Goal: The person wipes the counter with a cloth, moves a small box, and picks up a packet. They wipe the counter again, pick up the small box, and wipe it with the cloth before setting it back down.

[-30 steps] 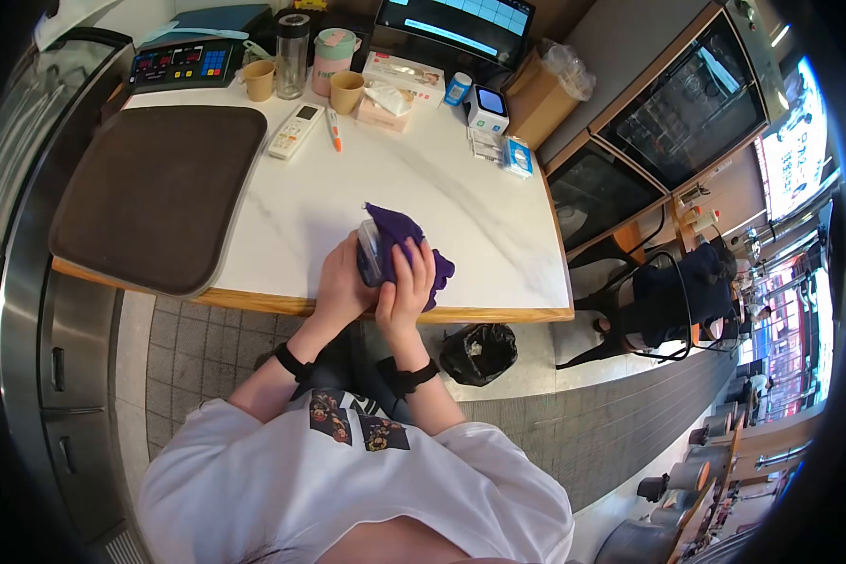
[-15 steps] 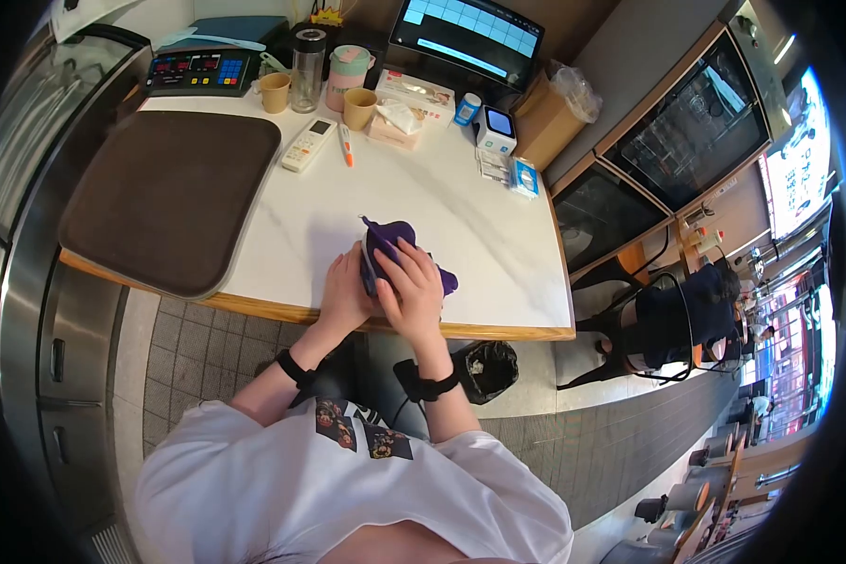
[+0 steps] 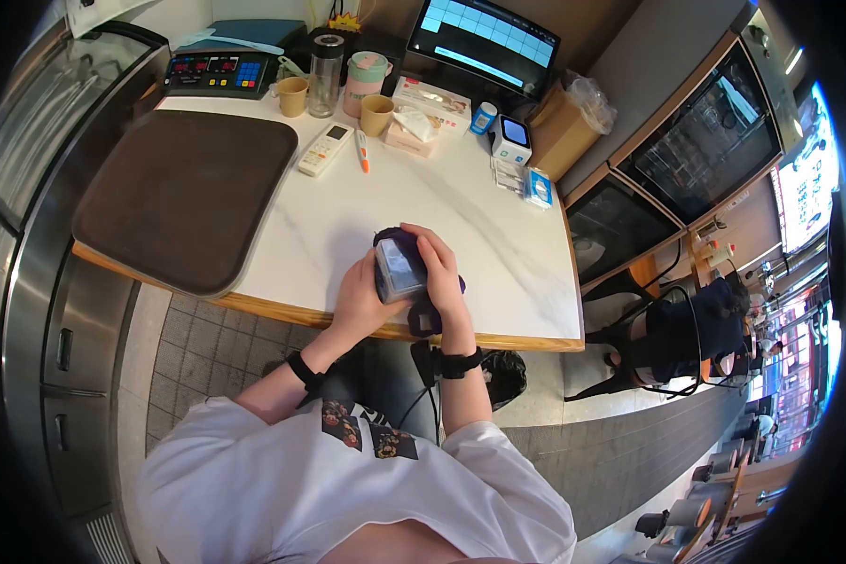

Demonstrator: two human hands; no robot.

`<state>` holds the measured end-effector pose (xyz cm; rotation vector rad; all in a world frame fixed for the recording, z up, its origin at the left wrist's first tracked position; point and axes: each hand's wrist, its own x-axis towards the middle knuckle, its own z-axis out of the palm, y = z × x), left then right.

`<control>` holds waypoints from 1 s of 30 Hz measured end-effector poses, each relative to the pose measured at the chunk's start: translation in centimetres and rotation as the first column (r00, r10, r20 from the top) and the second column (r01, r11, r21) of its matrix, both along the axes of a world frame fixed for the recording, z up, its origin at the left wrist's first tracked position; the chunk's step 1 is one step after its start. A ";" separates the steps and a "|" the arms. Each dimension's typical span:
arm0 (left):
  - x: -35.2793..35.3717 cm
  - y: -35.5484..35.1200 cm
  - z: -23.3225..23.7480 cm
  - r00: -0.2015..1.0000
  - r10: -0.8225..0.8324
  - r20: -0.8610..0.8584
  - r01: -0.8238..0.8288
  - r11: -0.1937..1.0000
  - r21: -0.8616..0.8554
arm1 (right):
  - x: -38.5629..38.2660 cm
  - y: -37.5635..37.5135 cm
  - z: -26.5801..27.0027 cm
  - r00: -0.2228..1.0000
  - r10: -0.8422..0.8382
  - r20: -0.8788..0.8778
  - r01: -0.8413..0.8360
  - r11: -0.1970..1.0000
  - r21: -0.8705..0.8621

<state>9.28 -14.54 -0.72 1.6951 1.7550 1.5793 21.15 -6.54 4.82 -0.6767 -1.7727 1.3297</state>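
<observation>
Close above the front edge of the white table, both my hands hold a small box-shaped thing with a shiny grey face. Dark purple fabric wraps its far side and hangs down below it near my right wrist. My left hand is closed around its left side and lower corner. My right hand grips the right side, fingers bent over the upper edge. The palms hide much of the thing, and I cannot tell what is inside the fabric.
A brown tray covers the table's left side. Farther back are a remote control, an orange-tipped pen, paper cups, a tissue pack and a monitor. A trash bin stands below; a person sits at right.
The purple thing has turned in my hands, so its shiny grey face now shows. My right hand has shifted from lying over the fabric to gripping the right side.
</observation>
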 end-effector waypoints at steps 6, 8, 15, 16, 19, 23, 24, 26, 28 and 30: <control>0.6 -0.7 -0.2 0.972 0.121 -0.202 -0.138 0.988 -0.072 | 0.2 -2.6 -1.4 0.972 -0.222 -0.081 0.227 0.973 0.047; 0.7 -0.6 -1.4 0.958 0.168 -0.231 -0.183 0.982 -0.043 | 0.8 -3.0 -2.4 0.966 -0.259 0.009 0.256 0.960 0.111; 0.4 -0.4 -2.4 0.930 0.255 -0.265 -0.283 0.956 -0.074 | 0.7 -4.7 -2.0 0.882 -0.381 0.278 0.210 0.844 0.493; 0.3 -0.3 -2.3 0.946 0.227 -0.231 -0.258 0.960 -0.111 | 0.5 -5.0 -1.7 0.858 -0.382 0.344 0.199 0.863 0.464; 0.2 -0.2 -2.3 0.938 0.224 -0.264 -0.251 0.966 -0.070 | 0.0 -5.3 -1.6 0.844 -0.420 0.333 0.268 0.869 0.417; -0.1 -0.6 -2.2 0.951 0.145 -0.273 -0.150 0.989 0.003 | 0.1 -4.9 -1.9 0.885 -0.440 0.154 0.396 0.884 0.248; 0.1 -1.0 -1.3 0.966 0.121 -0.231 -0.123 0.992 0.003 | 0.4 -4.7 -2.0 0.912 -0.400 0.089 0.380 0.907 0.182; -0.2 -1.3 -1.5 0.987 0.048 -0.151 -0.039 0.997 0.065 | 0.8 -4.6 -2.3 0.930 -0.366 0.033 0.355 0.919 0.169; -0.8 -1.3 -1.8 0.997 -0.033 -0.075 0.043 0.990 0.136 | 1.0 -4.4 -2.8 0.943 -0.333 -0.017 0.330 0.926 0.184; -0.8 -1.0 -2.4 0.973 -0.125 0.195 0.100 0.986 0.132 | 1.2 -4.1 -3.2 0.939 -0.341 0.049 0.310 0.899 0.311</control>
